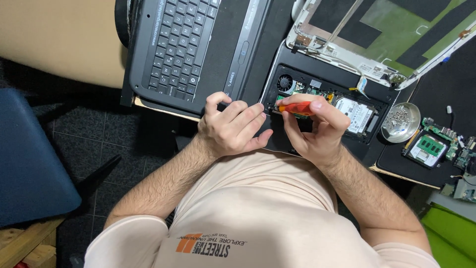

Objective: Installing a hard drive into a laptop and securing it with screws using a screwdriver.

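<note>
The right hand (312, 126) is closed around an orange-handled screwdriver (296, 107), thumb and fingers pinching the handle, which lies nearly level and points toward nine o'clock. Its tip is hidden behind the left hand (233, 129), which is curled into a loose fist just beside the right, its fingers resting on the near edge of the opened black laptop base (322, 82); whether the left hand grips anything cannot be told. Inside that base, a small round black fan (284, 82) sits at eleven o'clock from the screwdriver, and a silver rectangular hard drive (358, 115) lies at three o'clock. A black laptop keyboard panel (181, 44) lies at ten o'clock from the hands. A stripped display lid with a green and black lining (391, 30) rests at one o'clock. A shallow round metal dish of screws (400, 121) sits farther at three o'clock on the dark surface (446, 84), with a green circuit board (430, 147) just beyond it.
</note>
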